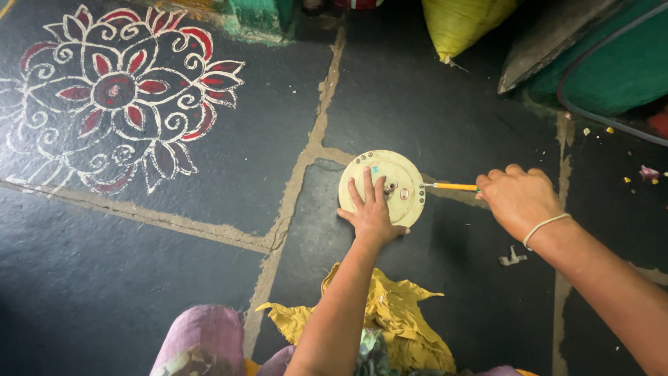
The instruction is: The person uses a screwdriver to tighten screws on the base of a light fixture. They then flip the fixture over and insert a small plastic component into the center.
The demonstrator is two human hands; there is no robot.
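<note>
A round cream-coloured metal disc lies flat on the dark stone floor, a little right of the frame's centre, just right of a pale mortar joint that runs down the floor. The left hand rests on the disc's lower left part with its fingers spread and pressed flat, palm down, gripping nothing; the fingertips reach toward the small hub at the disc's middle. The right hand, at centre right, is clenched around the handle of a yellow-handled screwdriver. The tool lies nearly level, its shaft pointing left, and its tip meets the disc at the right edge. A pale bangle circles the right wrist.

At the bottom centre a crumpled yellow cloth lies on the floor beneath the left forearm, close below the disc. A small pale metal piece sits on the floor below the right hand, apart from the disc. In the upper left a white and red floral floor drawing covers the stone. A yellow sack stands at the top edge, right of centre, and a green curved object fills the upper right corner.
</note>
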